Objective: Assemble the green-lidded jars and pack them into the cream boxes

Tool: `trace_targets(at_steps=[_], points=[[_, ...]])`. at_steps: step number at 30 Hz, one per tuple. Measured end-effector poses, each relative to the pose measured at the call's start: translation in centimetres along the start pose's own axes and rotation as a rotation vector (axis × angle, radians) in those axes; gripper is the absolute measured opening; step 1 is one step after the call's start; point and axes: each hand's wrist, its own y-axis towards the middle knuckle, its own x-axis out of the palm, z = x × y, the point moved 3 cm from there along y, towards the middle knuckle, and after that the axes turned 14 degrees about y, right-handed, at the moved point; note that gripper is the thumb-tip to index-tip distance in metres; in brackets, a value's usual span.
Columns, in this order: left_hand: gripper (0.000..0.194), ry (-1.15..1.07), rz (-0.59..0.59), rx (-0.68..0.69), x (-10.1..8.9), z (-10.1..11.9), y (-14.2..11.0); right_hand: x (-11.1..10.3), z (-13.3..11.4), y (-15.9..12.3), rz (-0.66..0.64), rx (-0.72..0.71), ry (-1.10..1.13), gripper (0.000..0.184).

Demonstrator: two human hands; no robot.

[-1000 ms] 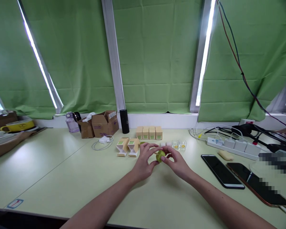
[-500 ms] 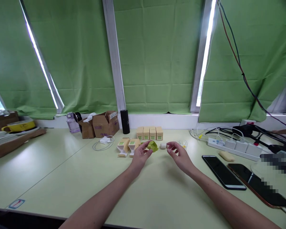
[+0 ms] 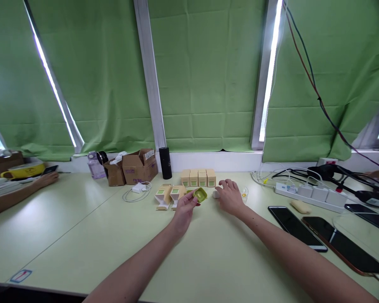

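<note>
My left hand (image 3: 183, 210) grips a small olive-green square cup (image 3: 200, 194) by its edge, with the hollow side turned up towards me. My right hand (image 3: 231, 198) is over the table, back of the hand up and fingers bent forward and apart; nothing shows in them. Beside its thumb lies a small white piece (image 3: 215, 194), partly covered by the hand. Two small kraft boxes with opened flaps (image 3: 163, 195) lie left of my left hand. Several closed kraft boxes (image 3: 198, 177) stand in a row behind. A small clear item with yellow (image 3: 244, 194) is right of my right hand.
Cardboard cartons (image 3: 140, 166), a black cylinder (image 3: 165, 163) and a white charger with cable (image 3: 139, 188) stand behind left. On the right are phones (image 3: 297, 227), a power strip (image 3: 311, 197) and tangled cables. Another person's hand (image 3: 47, 179) holds a phone at far left.
The green cup has tilted so its hollow shows. My right hand has turned palm down and moved slightly left and forward beside the white piece. The other person's hand at left now shows a phone.
</note>
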Motion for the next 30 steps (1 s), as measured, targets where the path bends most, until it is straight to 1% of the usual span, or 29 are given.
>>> trace_targets(at_steps=[4,7,9,12,14,17,19,20,21,22,23,25,26,28,30], points=[[0.039,0.032,-0.002,0.008,0.2,0.4,-0.2,1.0,-0.1,0.5,-0.019,0.030,0.049,0.033],[0.038,0.038,0.009,0.008,0.3,0.7,-0.3,1.1,-0.1,0.5,0.029,0.076,0.161,0.031],[0.039,0.038,0.016,0.010,0.3,0.9,-0.3,0.9,-0.1,0.4,0.090,0.123,0.268,0.029],[0.040,0.053,0.026,0.025,0.4,1.0,-0.4,0.2,0.1,-0.1,0.196,0.230,0.468,0.027],[0.043,0.064,0.025,0.034,0.4,1.1,-0.4,-0.3,0.1,-0.6,0.226,0.287,0.635,0.034],[0.047,0.065,0.024,0.032,0.5,1.0,-0.5,-1.1,-0.3,-1.9,0.203,0.303,0.884,0.050],[0.049,0.063,0.028,0.027,0.6,0.8,-0.5,-1.8,-0.8,-3.1,0.198,0.310,1.056,0.055],[0.049,0.063,0.026,0.025,0.6,0.8,-0.5,-2.1,-1.1,-3.7,0.207,0.353,1.312,0.052],[0.049,0.064,0.020,0.025,0.7,0.8,-0.5,-2.3,-1.4,-4.3,0.197,0.395,1.514,0.048],[0.048,0.065,0.012,0.028,0.7,0.7,-0.5,-2.5,-1.8,-4.7,0.179,0.424,1.646,0.044],[0.048,0.065,0.003,0.031,0.8,0.8,-0.5,-2.8,-2.2,-5.0,0.153,0.442,1.728,0.042],[0.047,0.069,-0.012,0.039,0.9,0.8,-0.6,-3.3,-3.0,-5.4,0.079,0.434,1.793,0.041],[0.048,0.071,-0.019,0.042,1.0,0.9,-0.6,-3.6,-3.3,-5.4,0.062,0.432,1.807,0.040],[0.050,0.078,-0.035,0.050,1.1,1.0,-0.6,-3.9,-3.5,-5.5,0.056,0.436,1.828,0.040],[0.050,0.082,-0.052,0.056,1.2,1.0,-0.6,-4.1,-3.6,-5.5,0.078,0.438,1.849,0.041]])
